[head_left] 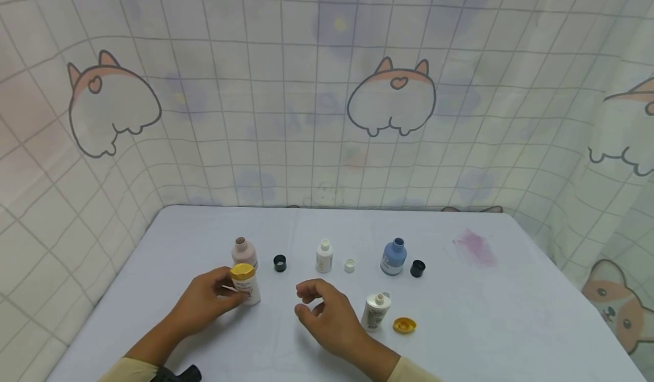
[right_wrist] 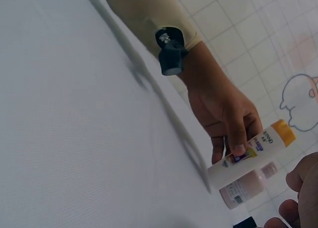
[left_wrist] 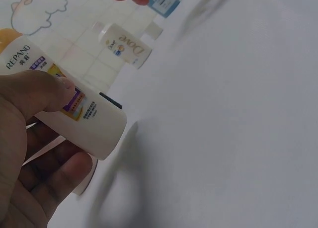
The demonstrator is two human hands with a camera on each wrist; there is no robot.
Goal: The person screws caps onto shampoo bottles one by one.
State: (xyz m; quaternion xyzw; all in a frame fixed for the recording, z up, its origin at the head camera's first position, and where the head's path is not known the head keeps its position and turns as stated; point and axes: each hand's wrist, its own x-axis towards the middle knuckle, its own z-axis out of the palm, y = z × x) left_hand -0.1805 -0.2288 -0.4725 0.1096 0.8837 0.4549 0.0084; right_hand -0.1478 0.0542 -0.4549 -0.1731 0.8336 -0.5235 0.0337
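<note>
My left hand [head_left: 204, 302] grips a white REPAND bottle [left_wrist: 99, 131] with its yellow cap [head_left: 242, 271] on, thumb on the label and fingers behind. Right behind that bottle stands a pink bottle [head_left: 244, 254] without a cap, partly hidden by it. Over the middle of the table, my right hand [head_left: 332, 320] holds nothing, its fingers loosely bent and pointing toward the left hand. To its right stands an uncapped white bottle [head_left: 375, 314] with a yellow cap [head_left: 405, 326] lying beside it on the table.
Farther back stand an uncapped small white Dove bottle [head_left: 324, 258] and an uncapped blue bottle [head_left: 393, 258]. A white cap [head_left: 349, 265] and two black caps [head_left: 279, 263] lie near them. A pinkish stain [head_left: 476, 247] marks the white tablecloth [head_left: 490, 319] at right.
</note>
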